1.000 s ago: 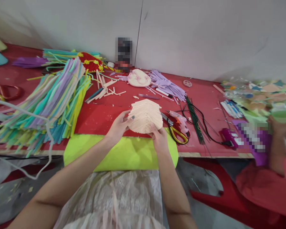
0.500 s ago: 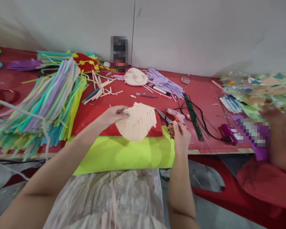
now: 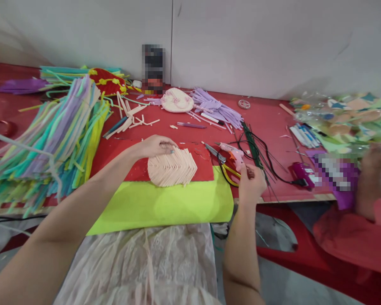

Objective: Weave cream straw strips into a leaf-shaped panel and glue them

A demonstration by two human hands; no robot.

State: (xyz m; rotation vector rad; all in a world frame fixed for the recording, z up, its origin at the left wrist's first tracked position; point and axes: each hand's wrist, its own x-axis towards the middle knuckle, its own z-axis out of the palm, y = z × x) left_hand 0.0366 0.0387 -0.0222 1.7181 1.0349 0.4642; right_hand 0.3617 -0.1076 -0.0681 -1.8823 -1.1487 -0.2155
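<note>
Holding with left hand (image 3: 157, 146): cream ribbed piece (image 3: 172, 168), upper edge between bent fingers
Curling right hand (image 3: 252, 184): half-closed at pink glue gun (image 3: 234, 153); cannot tell whether gripped

Your left arm (image 3: 92, 197) slants up from the lower left, and your left hand (image 3: 157, 145) turns inward with fingers bent, one dark nail showing. Your right forearm (image 3: 244, 241) rises almost upright from the elbow, your right hand (image 3: 252, 182) angled leftward, its fingers curled and drawn close together.
</note>
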